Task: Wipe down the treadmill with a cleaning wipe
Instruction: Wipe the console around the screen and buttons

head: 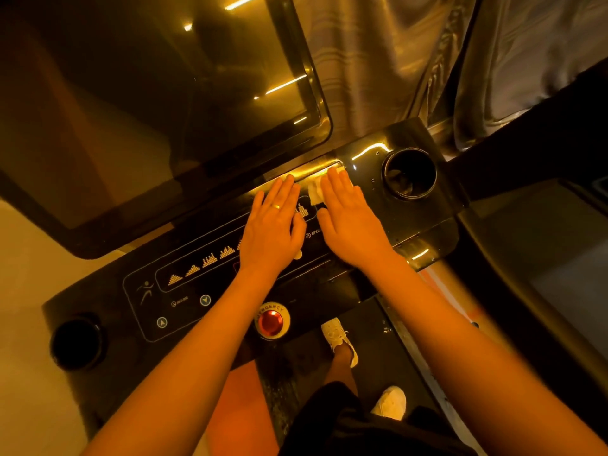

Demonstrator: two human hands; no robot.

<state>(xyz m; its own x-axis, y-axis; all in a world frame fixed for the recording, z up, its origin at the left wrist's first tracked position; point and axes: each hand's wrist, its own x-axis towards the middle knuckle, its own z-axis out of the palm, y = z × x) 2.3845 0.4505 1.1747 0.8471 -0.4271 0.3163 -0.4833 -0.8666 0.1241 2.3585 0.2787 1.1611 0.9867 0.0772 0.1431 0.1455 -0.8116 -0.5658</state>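
Both hands lie flat on the treadmill console [418, 218]. The right hand [352, 222] has its fingers straight and pressed together, pinning the white cleaning wipe [315, 192], which protrudes at its 10 o'clock. The left hand [273, 225] has its fingers straight and close together. The cup holder [409, 172] is at the right hand's 2 o'clock.

Forearms bare from wrist to frame edge, both sides. Left hand [273, 225]: plain gold band ring [277, 206] on the ring finger. Lower body: loose black garment [345, 422], reads as shorts, with soft folds in the fabric. One lower leg shows bare below its hem. Footwear: pair of off-white low-cut sneakers, one [339, 339] with laces visible across the top, the other [391, 403] only partly in view. Amber lighting tints everything, so shades are approximate.
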